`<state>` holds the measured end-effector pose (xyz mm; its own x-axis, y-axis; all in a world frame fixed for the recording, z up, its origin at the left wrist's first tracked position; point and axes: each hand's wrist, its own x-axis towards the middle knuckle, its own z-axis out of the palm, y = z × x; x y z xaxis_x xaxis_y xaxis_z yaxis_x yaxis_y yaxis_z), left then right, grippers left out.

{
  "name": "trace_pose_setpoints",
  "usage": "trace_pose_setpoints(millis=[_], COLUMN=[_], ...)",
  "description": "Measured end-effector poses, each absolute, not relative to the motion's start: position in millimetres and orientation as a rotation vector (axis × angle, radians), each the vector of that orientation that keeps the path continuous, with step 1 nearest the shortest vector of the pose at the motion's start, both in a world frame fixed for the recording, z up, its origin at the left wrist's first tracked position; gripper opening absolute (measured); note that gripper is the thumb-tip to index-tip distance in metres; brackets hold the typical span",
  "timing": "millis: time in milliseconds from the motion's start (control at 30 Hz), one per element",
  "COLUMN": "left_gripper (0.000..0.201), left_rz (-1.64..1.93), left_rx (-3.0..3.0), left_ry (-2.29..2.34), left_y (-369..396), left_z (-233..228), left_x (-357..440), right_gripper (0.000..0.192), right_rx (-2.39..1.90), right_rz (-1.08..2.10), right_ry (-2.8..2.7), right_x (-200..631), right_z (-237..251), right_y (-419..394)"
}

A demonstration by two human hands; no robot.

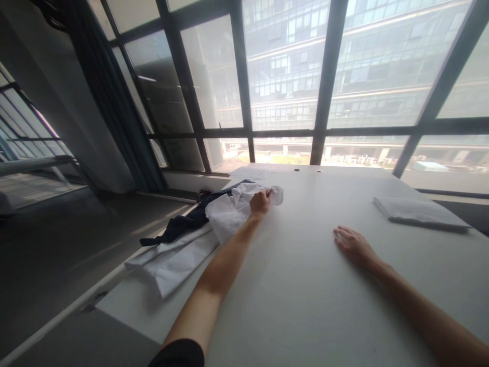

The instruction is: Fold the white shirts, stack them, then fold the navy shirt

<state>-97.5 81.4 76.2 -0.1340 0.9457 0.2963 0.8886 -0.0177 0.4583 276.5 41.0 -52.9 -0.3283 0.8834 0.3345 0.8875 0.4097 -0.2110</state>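
My left hand [260, 202] reaches far out over the white table [305, 306] and is closed on a crumpled white garment [229, 211] at the table's left side. The garment is bunched up under my fingers and trails back toward me. A dark navy garment [183, 223] lies beneath and beside it, draped over the table's left edge. More white cloth [171, 260] lies flat nearer to me on the left edge. My right hand [353, 244] rests flat on the tabletop, palm down, fingers together, holding nothing.
A folded white cloth [420, 211] lies at the table's far right. Some paper sheets [250, 172] sit at the far edge by the large window [286, 76]. A dark curtain [110, 102] hangs at the left. The floor [57, 244] drops away left of the table.
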Motion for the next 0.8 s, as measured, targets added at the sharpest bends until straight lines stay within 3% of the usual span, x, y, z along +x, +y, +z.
trace_pose_setpoints(millis=[133,333,400,800], left_gripper=[0.064,0.042,0.036,0.047], left_rz=[0.972,0.406,0.332,0.098], left_rx=[2.132,2.476,2.475,2.238], left_ry=[1.953,1.152,1.153,1.576], left_y=[72.7,58.7,62.8,100.5], left_z=[83.4,67.4,64.7,76.3], left_x=[-61.4,-26.3,-32.1,-146.3], right_gripper=[0.046,0.045,0.046,0.039], right_rx=[-1.519,-1.499,-1.503,-1.294], right_rz=[-0.028,-0.035,-0.024,-0.067], right_ry=[-2.278,-2.298,-2.27,-2.04], right_x=[276.1,274.1,273.1,266.8], right_z=[-52.2,-47.9,-47.5,-34.9], right_y=[40.8,40.5,40.2,33.4])
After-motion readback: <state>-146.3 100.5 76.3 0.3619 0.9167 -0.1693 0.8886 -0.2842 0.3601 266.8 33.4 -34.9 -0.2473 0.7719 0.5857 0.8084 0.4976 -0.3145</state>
